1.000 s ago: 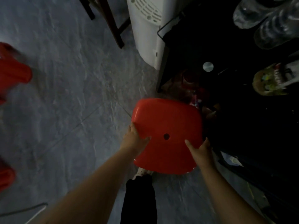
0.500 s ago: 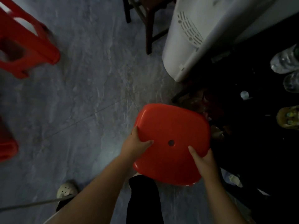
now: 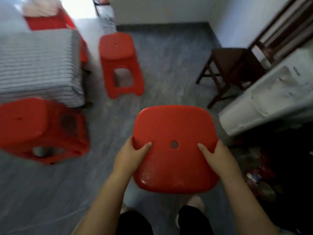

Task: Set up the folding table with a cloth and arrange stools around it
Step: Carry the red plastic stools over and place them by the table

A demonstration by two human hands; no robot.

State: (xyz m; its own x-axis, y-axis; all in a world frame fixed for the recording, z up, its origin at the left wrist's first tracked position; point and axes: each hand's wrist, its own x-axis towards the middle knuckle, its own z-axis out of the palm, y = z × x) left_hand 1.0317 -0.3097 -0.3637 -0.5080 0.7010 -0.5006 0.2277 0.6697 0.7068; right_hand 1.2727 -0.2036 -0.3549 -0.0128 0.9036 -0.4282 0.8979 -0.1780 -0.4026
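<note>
my left grip and right grip are each clamped on a side edge of the red plastic stool, thumbs on the seat, holding it above the grey floor before my legs. left of it, a second red stool stands just beside the desk, which is draped in a striped cloth. a third red stool stands near the desk's far corner. a dark wooden chair stands to the right.

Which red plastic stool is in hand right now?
The nearest red plastic stool, seat gripped by the left hand and right hand. The other red stools sit on the grey floor beside the striped-cloth table.
</note>
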